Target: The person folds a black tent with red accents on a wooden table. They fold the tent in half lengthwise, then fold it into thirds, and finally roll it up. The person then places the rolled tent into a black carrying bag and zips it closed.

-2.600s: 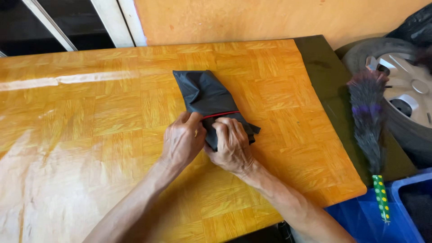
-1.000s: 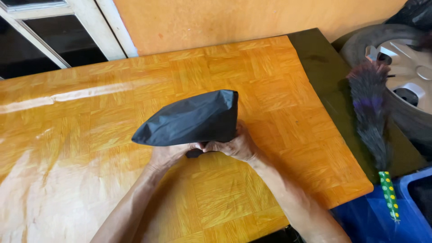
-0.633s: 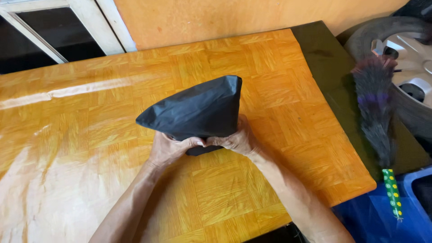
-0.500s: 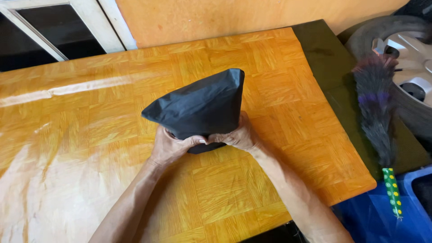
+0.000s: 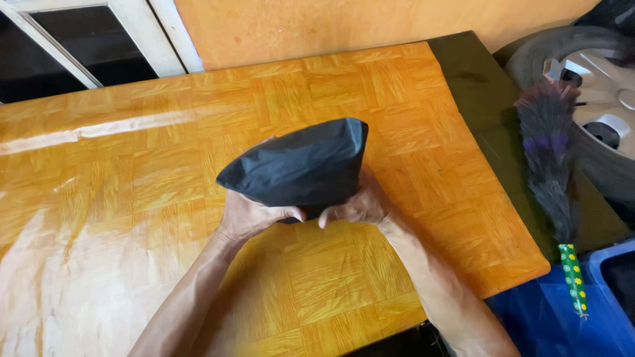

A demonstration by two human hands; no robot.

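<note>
One orange parquet desk (image 5: 132, 198), its left and near edges cut off. One black bag (image 5: 297, 165) is held above its middle, hiding the fingertips. Left hand (image 5: 248, 215) and right hand (image 5: 357, 205) both clasp its lower edge.

Just one view here, shot from a head-worn camera, tilted steeply down and forward over the orange counter (image 5: 132, 198). It's held pretty close, at arm's reach. A tyre (image 5: 582, 86) is caught just right of the counter's far corner.
</note>
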